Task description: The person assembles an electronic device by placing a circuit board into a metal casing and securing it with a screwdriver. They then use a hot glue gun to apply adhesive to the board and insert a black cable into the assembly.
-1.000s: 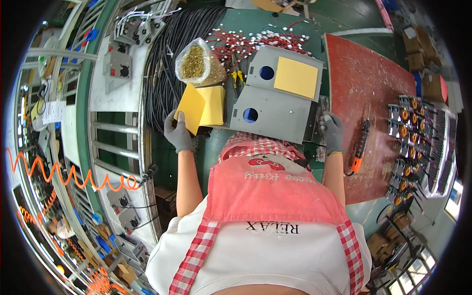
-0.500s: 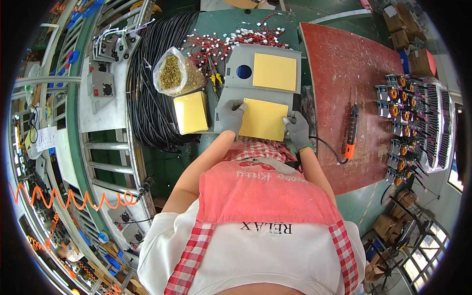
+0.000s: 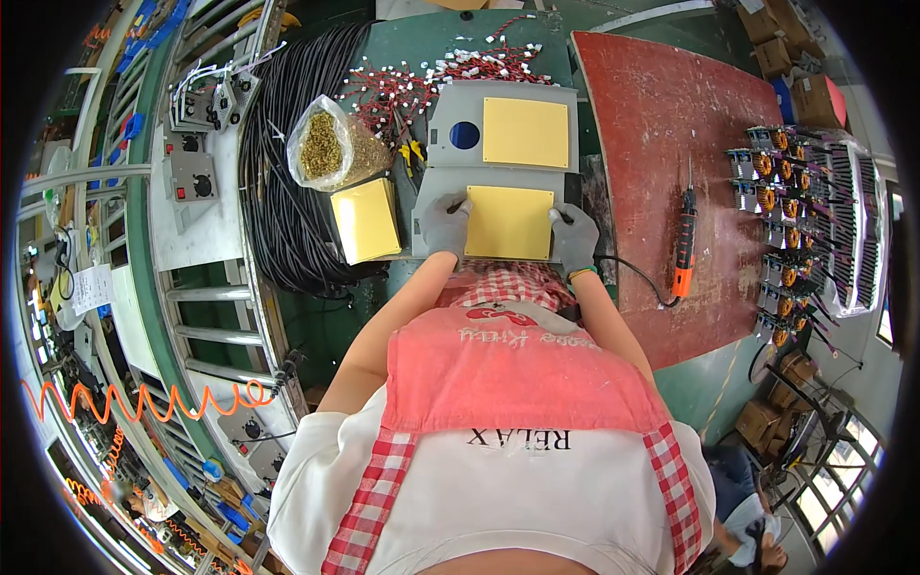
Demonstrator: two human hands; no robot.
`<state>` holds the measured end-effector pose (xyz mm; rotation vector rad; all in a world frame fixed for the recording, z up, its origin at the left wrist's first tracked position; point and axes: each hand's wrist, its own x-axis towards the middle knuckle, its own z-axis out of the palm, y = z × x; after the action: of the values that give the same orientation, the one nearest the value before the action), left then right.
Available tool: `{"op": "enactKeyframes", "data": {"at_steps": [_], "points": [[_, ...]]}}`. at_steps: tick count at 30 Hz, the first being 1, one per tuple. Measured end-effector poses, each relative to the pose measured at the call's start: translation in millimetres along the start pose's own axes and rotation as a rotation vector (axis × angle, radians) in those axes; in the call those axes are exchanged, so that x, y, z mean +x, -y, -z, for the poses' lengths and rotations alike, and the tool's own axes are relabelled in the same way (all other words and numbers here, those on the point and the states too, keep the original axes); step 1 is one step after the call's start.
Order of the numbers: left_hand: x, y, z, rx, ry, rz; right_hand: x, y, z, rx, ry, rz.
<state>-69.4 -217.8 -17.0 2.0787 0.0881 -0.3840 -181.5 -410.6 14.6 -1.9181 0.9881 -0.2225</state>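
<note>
A flat yellow sheet (image 3: 510,222) with small corner holes lies over a grey metal panel (image 3: 537,179), between my gloved hands. My left hand (image 3: 444,225) is closed at the sheet's left edge, thumb along it. At the right edge, my right hand (image 3: 575,237) pinches the border with thumb and bent fingers. Just beyond sits a second grey panel (image 3: 464,103) with a round hole, bearing another yellow sheet (image 3: 525,131). A stack of yellow sheets (image 3: 365,220) rests left of my left hand.
A clear bag of brass-coloured small parts (image 3: 326,149) stands beside coiled black cable (image 3: 268,192). Yellow-handled pliers (image 3: 412,156) and red-white connector leads (image 3: 460,72) lie behind. On the red board (image 3: 671,192) are an orange electric screwdriver (image 3: 684,249) and several circuit assemblies (image 3: 776,211).
The yellow sheet between my hands has turned from a slant to nearly square with the panel. My right hand has shifted up along its edge. A person now shows at the lower right.
</note>
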Motion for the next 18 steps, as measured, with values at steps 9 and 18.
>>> {"op": "enactKeyframes", "data": {"at_steps": [9,18], "points": [[-2.1,-6.4,3.2,0.045,-0.021,-0.020,-0.8,-2.8,-5.3,0.001,-0.071,-0.027],[-0.8,0.1,0.4,0.017,-0.012,-0.020,2.9,-17.6,-10.5,0.101,-0.082,-0.039]]}}
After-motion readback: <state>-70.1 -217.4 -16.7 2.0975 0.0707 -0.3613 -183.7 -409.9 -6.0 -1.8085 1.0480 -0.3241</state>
